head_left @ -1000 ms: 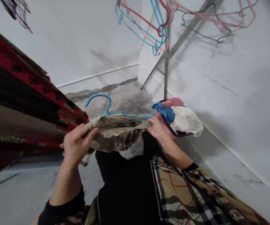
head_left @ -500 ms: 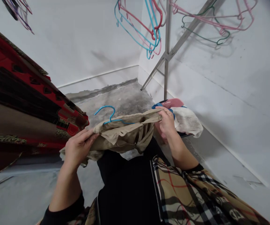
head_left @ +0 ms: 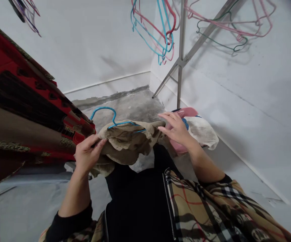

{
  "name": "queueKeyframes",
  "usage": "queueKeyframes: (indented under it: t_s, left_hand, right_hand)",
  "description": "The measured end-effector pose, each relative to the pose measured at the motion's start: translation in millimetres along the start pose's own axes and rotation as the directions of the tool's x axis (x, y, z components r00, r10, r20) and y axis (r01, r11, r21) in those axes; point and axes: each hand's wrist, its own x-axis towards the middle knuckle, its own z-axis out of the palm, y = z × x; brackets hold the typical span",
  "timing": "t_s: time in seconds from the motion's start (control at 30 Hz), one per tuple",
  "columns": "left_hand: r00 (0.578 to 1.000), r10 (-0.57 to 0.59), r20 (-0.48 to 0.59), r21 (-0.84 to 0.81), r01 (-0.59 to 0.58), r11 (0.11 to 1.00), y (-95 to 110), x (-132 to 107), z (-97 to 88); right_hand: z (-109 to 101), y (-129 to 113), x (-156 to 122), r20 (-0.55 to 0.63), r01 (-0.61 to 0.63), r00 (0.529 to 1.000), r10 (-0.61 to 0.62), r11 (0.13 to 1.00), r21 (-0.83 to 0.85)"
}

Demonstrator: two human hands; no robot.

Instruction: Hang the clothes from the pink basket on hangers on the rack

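Note:
A crumpled tan garment hangs over a blue wire hanger in front of me. My left hand pinches the garment's left end, fingers closed on the cloth. My right hand is at the garment's right end with fingers stretched out and apart, fingertips touching the cloth and hanger tip. Behind the right hand sits a pink basket holding a blue cloth and a white cloth.
A red and brown patterned garment hangs at the left. A metal rack stands in the corner with blue, pink and green wire hangers above. White walls close in behind and to the right; the floor is grey concrete.
My right hand let go of the garment's right edge and opened its fingers. The hanger hook swung left and the cloth bunched up toward the middle.

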Motion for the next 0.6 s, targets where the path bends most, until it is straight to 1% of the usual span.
queueKeyframes:
  t_s: [0.07,0.1,0.17,0.27,0.37,0.43,0.5,0.6]
  left_hand:
    - [1.0,0.019,0.012,-0.008,-0.019,1.0,6.2,3.9,-0.5]
    - [1.0,0.024,0.017,-0.012,-0.024,1.0,9.8,5.6,-0.5]
    - [0.999,0.022,0.033,-0.021,-0.021,1.0,17.1,8.4,-0.1]
    - [0.997,0.015,0.072,-0.023,-0.013,1.0,23.4,10.5,3.1]
    - [0.997,0.009,0.08,-0.041,-0.006,0.999,21.7,10.2,10.7]
    - [0.996,-0.005,0.085,-0.072,0.012,0.997,18.3,9.5,16.8]
    - [0.995,-0.024,0.095,-0.086,0.032,0.996,15.6,9.5,21.0]
    - [0.992,-0.019,0.121,-0.062,0.027,0.998,14.0,12.5,19.6]
  right_hand:
    - [6.2,2.3,6.8,0.153,0.116,0.983,-0.103,0.99,-0.077]
    - [10.2,2.8,8.6,0.212,0.151,0.969,-0.128,0.984,-0.094]
    - [18.6,2.2,9.7,0.254,0.177,0.957,-0.144,0.978,-0.112]
    - [29.5,-3.4,9.3,0.233,0.17,0.961,-0.146,0.981,-0.089]
    - [34.8,-15.7,12.0,0.18,0.143,0.975,-0.128,0.987,-0.073]
    - [35.1,-25.5,16.3,0.152,0.134,0.981,-0.12,0.987,-0.087]
    - [33.3,-34.0,21.4,0.149,0.14,0.981,-0.126,0.986,-0.09]
    - [27.6,-39.8,28.3,0.173,0.134,0.977,-0.124,0.99,-0.045]
